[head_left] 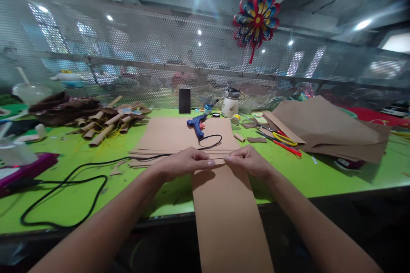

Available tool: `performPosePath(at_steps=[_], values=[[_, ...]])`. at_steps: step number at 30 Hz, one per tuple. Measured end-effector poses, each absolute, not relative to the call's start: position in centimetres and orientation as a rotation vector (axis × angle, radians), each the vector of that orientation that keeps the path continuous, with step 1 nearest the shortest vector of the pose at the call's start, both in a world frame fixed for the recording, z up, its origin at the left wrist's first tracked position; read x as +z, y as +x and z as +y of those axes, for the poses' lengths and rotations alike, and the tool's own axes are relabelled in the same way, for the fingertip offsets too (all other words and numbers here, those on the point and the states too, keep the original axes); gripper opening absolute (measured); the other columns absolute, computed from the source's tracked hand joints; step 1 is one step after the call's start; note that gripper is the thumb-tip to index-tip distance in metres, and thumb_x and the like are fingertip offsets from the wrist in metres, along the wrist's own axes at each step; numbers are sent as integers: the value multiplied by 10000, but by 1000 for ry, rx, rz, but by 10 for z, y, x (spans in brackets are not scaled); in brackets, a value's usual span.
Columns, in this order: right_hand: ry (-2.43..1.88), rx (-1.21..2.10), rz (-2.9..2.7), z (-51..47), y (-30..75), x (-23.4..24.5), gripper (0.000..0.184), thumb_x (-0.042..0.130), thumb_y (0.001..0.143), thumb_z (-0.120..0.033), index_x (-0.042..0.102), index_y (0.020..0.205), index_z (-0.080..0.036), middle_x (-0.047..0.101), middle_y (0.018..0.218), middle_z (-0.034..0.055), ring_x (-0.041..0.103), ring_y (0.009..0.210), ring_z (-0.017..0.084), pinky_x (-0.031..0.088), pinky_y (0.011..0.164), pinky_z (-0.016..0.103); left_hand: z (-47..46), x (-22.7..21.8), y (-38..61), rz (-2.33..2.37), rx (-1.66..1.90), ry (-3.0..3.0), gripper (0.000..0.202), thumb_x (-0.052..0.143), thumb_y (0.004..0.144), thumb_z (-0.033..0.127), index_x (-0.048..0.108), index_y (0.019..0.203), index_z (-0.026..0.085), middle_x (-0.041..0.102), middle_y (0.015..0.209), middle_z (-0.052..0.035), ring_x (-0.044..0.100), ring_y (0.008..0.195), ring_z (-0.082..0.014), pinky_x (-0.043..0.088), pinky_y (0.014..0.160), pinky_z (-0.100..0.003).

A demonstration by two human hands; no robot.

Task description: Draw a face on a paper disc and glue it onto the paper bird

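A long strip of brown kraft paper hangs over the table's front edge toward me. My left hand pinches its far end, thumb on top. Close beside it, my right hand pinches the same end, fingertips bent together. Under and beyond both hands lie stacked brown paper sheets. On that stack rests a blue glue gun with an orange trigger, nearest my left hand. Its black cord runs left beneath my left forearm.
Rolled paper tubes are heaped at left, near a purple-based power strip. Red-handled scissors and large brown sheets lie at right. A jar and a black box stand behind. A paper flower hangs above.
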State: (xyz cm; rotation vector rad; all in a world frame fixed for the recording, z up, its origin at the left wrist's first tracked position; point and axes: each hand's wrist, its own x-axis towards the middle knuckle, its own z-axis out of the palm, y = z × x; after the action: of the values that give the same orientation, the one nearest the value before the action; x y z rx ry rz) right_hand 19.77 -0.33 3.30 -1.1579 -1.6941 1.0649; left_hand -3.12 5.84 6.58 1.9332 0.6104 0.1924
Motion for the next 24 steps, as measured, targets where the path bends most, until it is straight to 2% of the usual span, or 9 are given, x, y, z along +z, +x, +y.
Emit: performPosePath(at_steps=[4,9,14,16,20,24], values=[[-1160,1071,-1618,-4,199,35,426,656,781,-478,503,555,-151,304,547,-54,234,525,77,145,493,259,58,68,-35,610,244,1913,446,531,853,572,581,727,148,461,649,30,375,610,-117,277,559,-230],[-1130,1042,-1635,-4,200,36,449,658,784,-478,470,532,-158,273,548,-58,215,529,79,132,496,268,58,69,-35,594,232,1890,422,562,851,545,580,719,145,459,644,30,382,608,-115,297,571,-229],[-1136,1057,-1559,-3,200,34,465,686,754,-495,471,514,-160,292,529,-57,227,513,76,156,485,257,56,68,-32,572,236,1826,399,592,844,518,620,762,129,521,663,16,425,610,-114,324,600,-232],[-1142,1107,-1470,-3,201,34,445,715,723,-499,513,523,-155,357,505,-49,276,487,76,199,469,246,56,66,-31,572,265,1792,362,622,829,492,643,818,130,562,699,6,459,631,-120,346,623,-237],[-1134,1226,-1300,-3,201,37,382,747,684,-498,640,616,-138,572,547,20,472,489,121,337,472,250,58,61,-30,575,366,1723,310,669,800,408,673,953,138,625,781,-12,512,680,-132,375,646,-244],[-1111,1186,-1346,-5,201,41,389,721,710,-515,687,630,-135,671,640,80,574,555,169,410,507,280,59,59,-31,581,472,1616,312,671,780,347,678,1022,150,679,915,-52,588,815,-170,429,748,-281]])
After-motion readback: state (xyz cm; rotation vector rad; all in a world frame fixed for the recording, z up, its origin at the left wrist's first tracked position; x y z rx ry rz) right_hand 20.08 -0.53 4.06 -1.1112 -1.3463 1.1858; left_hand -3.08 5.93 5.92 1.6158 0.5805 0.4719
